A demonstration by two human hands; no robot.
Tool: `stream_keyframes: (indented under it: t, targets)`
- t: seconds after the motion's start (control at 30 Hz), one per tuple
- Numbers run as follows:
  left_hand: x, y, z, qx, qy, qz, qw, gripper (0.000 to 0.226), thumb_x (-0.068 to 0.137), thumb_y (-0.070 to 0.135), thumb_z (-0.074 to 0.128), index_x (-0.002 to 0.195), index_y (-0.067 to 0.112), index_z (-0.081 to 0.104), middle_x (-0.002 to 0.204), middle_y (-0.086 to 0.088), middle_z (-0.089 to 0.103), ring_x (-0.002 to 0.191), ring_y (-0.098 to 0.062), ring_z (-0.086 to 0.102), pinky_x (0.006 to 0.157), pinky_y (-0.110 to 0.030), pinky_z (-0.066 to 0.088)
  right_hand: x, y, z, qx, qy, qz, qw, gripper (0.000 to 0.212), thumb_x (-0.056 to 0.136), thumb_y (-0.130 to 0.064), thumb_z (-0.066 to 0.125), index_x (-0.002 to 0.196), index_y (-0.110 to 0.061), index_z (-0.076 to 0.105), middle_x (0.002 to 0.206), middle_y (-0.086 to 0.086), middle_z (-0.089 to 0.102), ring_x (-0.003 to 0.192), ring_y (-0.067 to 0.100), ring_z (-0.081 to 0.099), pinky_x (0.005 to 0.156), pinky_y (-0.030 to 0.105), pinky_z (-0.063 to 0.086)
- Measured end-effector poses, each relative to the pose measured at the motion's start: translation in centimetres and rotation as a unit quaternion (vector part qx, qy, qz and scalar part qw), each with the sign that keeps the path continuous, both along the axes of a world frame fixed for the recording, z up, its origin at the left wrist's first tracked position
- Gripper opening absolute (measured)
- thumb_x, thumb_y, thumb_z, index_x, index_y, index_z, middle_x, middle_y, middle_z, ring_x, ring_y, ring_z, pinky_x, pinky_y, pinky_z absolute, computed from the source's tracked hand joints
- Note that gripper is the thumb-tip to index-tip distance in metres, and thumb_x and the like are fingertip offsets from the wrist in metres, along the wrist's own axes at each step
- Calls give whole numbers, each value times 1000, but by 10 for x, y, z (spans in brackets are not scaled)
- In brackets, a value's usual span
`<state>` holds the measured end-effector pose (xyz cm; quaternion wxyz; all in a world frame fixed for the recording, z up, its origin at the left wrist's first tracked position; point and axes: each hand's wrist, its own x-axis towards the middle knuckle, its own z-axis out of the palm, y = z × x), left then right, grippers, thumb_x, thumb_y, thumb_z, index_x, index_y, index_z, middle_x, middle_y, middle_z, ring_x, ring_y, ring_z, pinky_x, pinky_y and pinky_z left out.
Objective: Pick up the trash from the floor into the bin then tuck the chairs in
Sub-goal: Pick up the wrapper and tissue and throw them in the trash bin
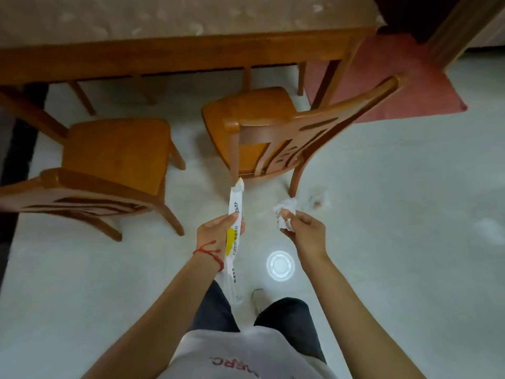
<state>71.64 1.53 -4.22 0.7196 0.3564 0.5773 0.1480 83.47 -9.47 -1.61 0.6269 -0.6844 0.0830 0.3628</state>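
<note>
Wrapper (235,231) held by left hand (216,232), tissue (284,214) pinched by right hand (306,232); lid (281,266) below, scrap (319,202) beyond remain; chairs untucked.

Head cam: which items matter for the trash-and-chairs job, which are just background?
Job:
left hand holding wrapper
right hand holding tissue
lid on floor
scrap on floor
left chair, right chair, both pulled out

Background:
table
rug
</note>
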Motion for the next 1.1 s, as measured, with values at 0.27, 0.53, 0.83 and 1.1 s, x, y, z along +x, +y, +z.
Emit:
stream_keyframes:
  t: [0.27,0.53,0.83,1.1]
  targets:
    - [-65,-17,8,-5,6,198,980,11,80,15,66,76,7,71,64,-4,72,74,-24,67,78,-33,50,-27,34,5,-14,0,189,982,3,79,-9,70,82,-7,69,77,2,64,73,13,60,67,21,55]
    - [-165,-42,28,7,0,405,914,7,81,11,66,77,7,69,62,-4,72,72,-24,67,74,-32,52,-120,77,13,-5,6,395,919,5,80,-10,68,85,-10,67,80,-1,65,75,14,61,63,17,55]
    - [-298,-100,32,13,3,561,828,9,81,10,66,83,2,68,60,-2,71,60,-15,68,58,-23,52,-276,79,17,2,-2,569,823,13,81,-10,68,94,-9,66,78,-2,64,73,13,61,63,17,56]
    - [-417,-157,43,40,28,641,766,20,82,8,64,94,-8,67,71,-12,68,51,-9,66,50,-14,52,-424,47,19,9,25,660,751,9,81,-4,66,89,0,66,72,3,63,67,10,59,54,14,53]
